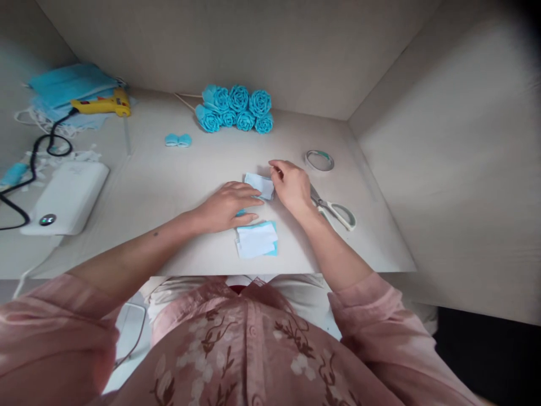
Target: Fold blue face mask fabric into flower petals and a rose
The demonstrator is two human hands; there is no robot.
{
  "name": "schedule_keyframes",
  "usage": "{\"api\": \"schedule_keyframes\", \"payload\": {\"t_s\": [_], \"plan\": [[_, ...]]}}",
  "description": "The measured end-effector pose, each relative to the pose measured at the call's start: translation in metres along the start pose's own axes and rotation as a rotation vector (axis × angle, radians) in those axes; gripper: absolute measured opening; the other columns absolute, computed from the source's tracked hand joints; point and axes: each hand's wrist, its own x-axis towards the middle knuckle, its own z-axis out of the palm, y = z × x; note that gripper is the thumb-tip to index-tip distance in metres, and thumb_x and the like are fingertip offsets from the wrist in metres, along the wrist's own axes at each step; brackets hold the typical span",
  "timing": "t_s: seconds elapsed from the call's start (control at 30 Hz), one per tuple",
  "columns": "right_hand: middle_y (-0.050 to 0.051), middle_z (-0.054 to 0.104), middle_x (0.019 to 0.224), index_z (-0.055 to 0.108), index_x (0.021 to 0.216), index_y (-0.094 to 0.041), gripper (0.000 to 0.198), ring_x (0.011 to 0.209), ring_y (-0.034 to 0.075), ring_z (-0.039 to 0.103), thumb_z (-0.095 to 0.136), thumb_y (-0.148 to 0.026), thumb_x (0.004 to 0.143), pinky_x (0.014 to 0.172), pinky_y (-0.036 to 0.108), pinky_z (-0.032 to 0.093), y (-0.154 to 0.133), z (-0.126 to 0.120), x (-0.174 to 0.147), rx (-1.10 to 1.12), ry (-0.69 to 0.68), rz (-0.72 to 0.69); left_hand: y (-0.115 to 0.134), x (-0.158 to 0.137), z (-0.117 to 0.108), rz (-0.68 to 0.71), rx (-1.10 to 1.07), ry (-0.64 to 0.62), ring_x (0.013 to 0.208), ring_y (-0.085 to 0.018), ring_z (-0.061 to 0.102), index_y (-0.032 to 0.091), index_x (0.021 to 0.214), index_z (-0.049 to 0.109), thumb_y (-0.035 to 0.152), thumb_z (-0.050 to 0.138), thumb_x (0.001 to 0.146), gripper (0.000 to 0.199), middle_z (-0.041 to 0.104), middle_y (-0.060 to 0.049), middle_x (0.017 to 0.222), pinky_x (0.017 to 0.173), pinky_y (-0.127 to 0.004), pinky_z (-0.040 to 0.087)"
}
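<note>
A small white-and-blue fabric rectangle lies on the desk between my hands. My left hand rests flat with its fingers stretched over the near left part of it, and a bit of blue shows beneath the fingers. My right hand is beside the right edge of the rectangle, its fingers curled and drawn together; whether anything is pinched in them is hidden. Closer to me lies a short stack of white and blue fabric pieces. Scissors with pale handles lie partly behind my right wrist.
A tape roll lies right of centre. Several blue fabric roses and a blue bow-shaped piece are farther back. At left are a yellow glue gun, blue masks and a white power bank. Panels enclose the desk.
</note>
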Motion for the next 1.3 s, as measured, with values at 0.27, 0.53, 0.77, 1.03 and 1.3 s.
{"api": "schedule_keyframes", "payload": {"t_s": [0.27, 0.53, 0.77, 1.03, 1.3], "plan": [[0.007, 0.074, 0.105, 0.076, 0.106, -0.020, 0.025, 0.092, 0.018, 0.067, 0.054, -0.017, 0.094, 0.085, 0.028, 0.047, -0.008, -0.007, -0.008, 0.060, -0.228, -0.251, -0.001, -0.002, -0.003, 0.013, 0.040, -0.022, 0.135, -0.031, 0.056, 0.020, 0.124, 0.071, 0.049, 0.053, 0.097, 0.043, 0.063, -0.014, 0.142, 0.115, -0.051, 0.039], [0.009, 0.071, 0.114, 0.073, 0.118, -0.022, 0.037, 0.099, 0.021, 0.066, 0.046, -0.013, 0.095, 0.083, 0.030, 0.045, 0.004, -0.008, -0.003, -0.166, -0.306, -0.185, -0.003, 0.000, -0.009, 0.031, 0.027, 0.006, 0.122, -0.030, 0.065, 0.016, 0.120, 0.074, 0.043, 0.051, 0.099, 0.041, 0.072, -0.012, 0.127, 0.104, -0.047, 0.050], [0.008, 0.073, 0.103, 0.074, 0.106, -0.018, 0.027, 0.087, 0.019, 0.062, 0.052, -0.029, 0.096, 0.080, 0.030, 0.042, -0.004, -0.027, -0.002, -0.001, -0.137, -0.252, -0.009, 0.003, -0.008, -0.002, -0.142, 0.155, 0.110, -0.024, 0.068, 0.021, 0.112, 0.077, 0.042, 0.054, 0.096, 0.035, 0.077, -0.010, 0.116, 0.102, -0.040, 0.048], [0.002, 0.073, 0.089, 0.075, 0.088, -0.022, 0.020, 0.085, 0.017, 0.063, 0.061, -0.035, 0.093, 0.081, 0.028, 0.043, -0.026, -0.018, -0.018, 0.164, -0.364, -0.465, -0.014, 0.005, -0.024, -0.366, -0.288, 0.568, 0.084, -0.019, 0.066, 0.017, 0.083, 0.076, 0.040, 0.053, 0.092, 0.033, 0.075, -0.007, 0.086, 0.083, -0.031, 0.050], [0.008, 0.074, 0.100, 0.076, 0.095, -0.022, 0.019, 0.103, 0.023, 0.061, 0.059, -0.031, 0.094, 0.091, 0.035, 0.044, -0.034, 0.004, -0.021, 0.052, -0.495, -0.634, -0.009, 0.005, -0.022, -0.457, -0.534, 0.493, 0.072, -0.015, 0.061, 0.016, 0.084, 0.075, 0.050, 0.059, 0.088, 0.038, 0.071, -0.005, 0.076, 0.071, -0.026, 0.047]]}}
